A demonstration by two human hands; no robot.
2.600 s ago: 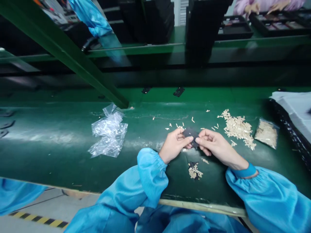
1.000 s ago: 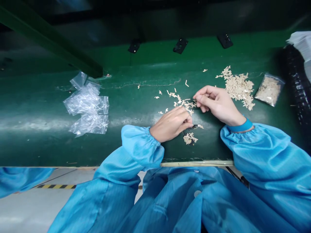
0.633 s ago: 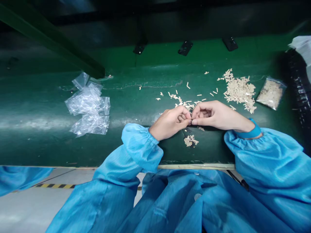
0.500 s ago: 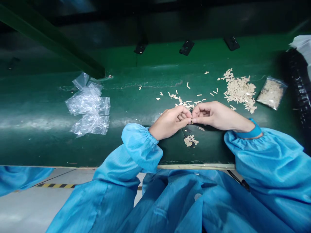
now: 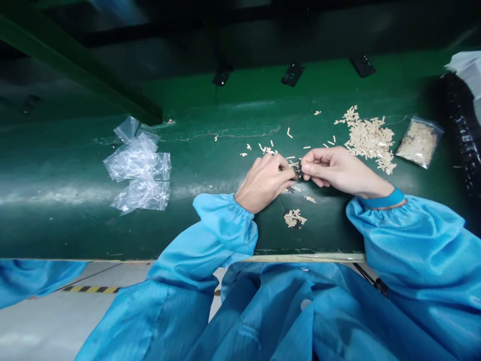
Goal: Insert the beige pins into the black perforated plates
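Observation:
My left hand (image 5: 265,181) is closed, its thumb and fingertips bent down at the bench just left of my right hand. My right hand (image 5: 334,171) pinches with thumb and forefinger, and a small dark bit shows at the fingertips. What either hand holds is too small to name. Around the fingertips lie loose cream strips (image 5: 267,149) and dark scraps, partly covered by the hands. Closer to my body is a small heap of cream pieces (image 5: 295,218) mixed with dark ones. A larger pile of cream pieces (image 5: 371,141) spreads beyond my right hand.
A zip bag of cream pieces (image 5: 420,142) lies at the right, near a black basket (image 5: 460,130). Clear plastic bags (image 5: 139,168) are heaped at the left beside a green post (image 5: 112,85). Black flat parts (image 5: 293,74) line the back. Another blue sleeve (image 5: 37,281) shows lower left.
Both hands have moved slightly away from my body. Their fingertips were meeting at one tiny piece; now the left fingers bend down to the bench and the right pinch sits a little higher.

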